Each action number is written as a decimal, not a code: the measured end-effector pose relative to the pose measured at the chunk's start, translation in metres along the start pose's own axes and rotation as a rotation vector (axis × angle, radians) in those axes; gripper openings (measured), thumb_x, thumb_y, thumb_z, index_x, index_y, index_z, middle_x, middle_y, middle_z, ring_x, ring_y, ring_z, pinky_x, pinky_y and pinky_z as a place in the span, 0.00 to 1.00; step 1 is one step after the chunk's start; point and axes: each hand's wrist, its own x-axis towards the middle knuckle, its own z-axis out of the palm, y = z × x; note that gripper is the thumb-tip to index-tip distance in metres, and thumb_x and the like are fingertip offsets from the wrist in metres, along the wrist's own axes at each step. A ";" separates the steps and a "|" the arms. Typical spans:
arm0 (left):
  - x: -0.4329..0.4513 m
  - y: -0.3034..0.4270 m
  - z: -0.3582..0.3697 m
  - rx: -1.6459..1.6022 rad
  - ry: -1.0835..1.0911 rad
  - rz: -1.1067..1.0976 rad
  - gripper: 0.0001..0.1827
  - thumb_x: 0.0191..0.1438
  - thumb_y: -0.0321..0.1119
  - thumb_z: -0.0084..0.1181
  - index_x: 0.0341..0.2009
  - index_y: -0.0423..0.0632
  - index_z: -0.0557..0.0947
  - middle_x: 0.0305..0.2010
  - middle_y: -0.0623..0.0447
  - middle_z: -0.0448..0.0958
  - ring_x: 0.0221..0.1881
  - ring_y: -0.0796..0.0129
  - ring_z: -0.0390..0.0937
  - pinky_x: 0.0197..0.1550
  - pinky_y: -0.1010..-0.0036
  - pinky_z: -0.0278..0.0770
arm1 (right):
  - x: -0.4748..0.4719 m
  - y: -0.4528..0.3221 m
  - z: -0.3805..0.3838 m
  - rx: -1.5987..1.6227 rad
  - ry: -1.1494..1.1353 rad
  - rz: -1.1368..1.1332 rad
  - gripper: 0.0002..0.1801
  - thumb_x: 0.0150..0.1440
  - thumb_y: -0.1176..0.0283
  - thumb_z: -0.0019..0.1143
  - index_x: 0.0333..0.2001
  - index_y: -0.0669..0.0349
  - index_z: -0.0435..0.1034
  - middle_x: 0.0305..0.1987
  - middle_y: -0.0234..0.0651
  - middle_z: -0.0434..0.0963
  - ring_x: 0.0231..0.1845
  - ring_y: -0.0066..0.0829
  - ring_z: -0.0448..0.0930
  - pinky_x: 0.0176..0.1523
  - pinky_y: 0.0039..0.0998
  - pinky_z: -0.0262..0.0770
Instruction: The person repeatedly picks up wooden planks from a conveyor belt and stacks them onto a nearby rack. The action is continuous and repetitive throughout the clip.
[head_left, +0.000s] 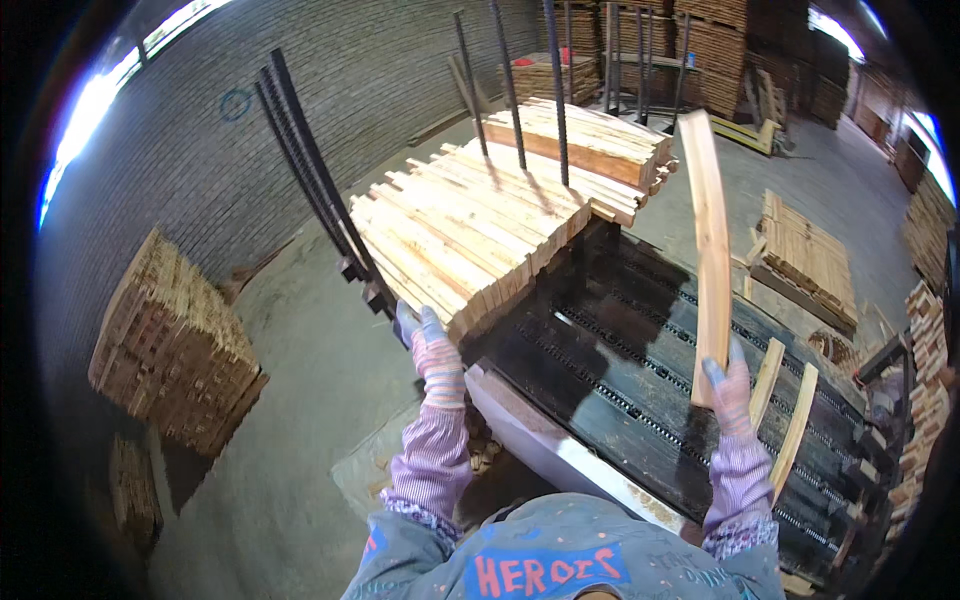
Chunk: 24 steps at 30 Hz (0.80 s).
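Observation:
My right hand (727, 386), in a striped glove with greyish-blue fingertips, grips the lower end of a long wooden board (712, 247) that stands nearly upright above the conveyor. In a matching glove, my left hand (431, 341) is at the near left corner of a layer of pale wooden boards (465, 232), beside the dark metal posts (319, 165). Its fingertips are apart, and I see nothing held between them. Under my right hand runs a dark chain conveyor (630, 360). Two loose wooden strips (793, 431) lie across its chains, right of that hand.
Upright metal rods (559, 97) rise among the boards, with a thicker bundle (577, 150) behind. A tall board stack (176, 345) stands on the floor at left, a low one (810, 255) at right. A pale metal side panel (555, 442) edges the conveyor before me. A brick wall (360, 82) runs behind.

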 end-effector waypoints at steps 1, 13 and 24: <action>0.000 -0.003 -0.005 -0.098 -0.055 -0.084 0.37 0.69 0.45 0.46 0.73 0.35 0.53 0.73 0.37 0.56 0.71 0.51 0.58 0.72 0.64 0.55 | 0.020 -0.007 0.010 -0.052 0.030 -0.053 0.31 0.61 0.70 0.56 0.67 0.66 0.62 0.56 0.41 0.77 0.57 0.34 0.76 0.64 0.34 0.70; 0.001 -0.018 -0.037 0.164 -0.302 0.458 0.52 0.38 0.26 0.79 0.69 0.54 0.67 0.70 0.34 0.57 0.69 0.41 0.62 0.67 0.56 0.66 | 0.342 -0.075 0.168 -1.085 -0.057 -0.457 0.32 0.66 0.58 0.53 0.72 0.40 0.57 0.47 0.47 0.81 0.47 0.48 0.82 0.48 0.46 0.77; 0.075 -0.023 -0.140 0.025 -0.027 0.126 0.28 0.60 0.26 0.60 0.64 0.40 0.71 0.52 0.52 0.78 0.34 0.78 0.73 0.38 0.79 0.75 | 0.371 -0.047 0.218 -1.016 0.044 -0.288 0.28 0.55 0.62 0.62 0.61 0.47 0.71 0.62 0.48 0.73 0.61 0.52 0.74 0.61 0.45 0.73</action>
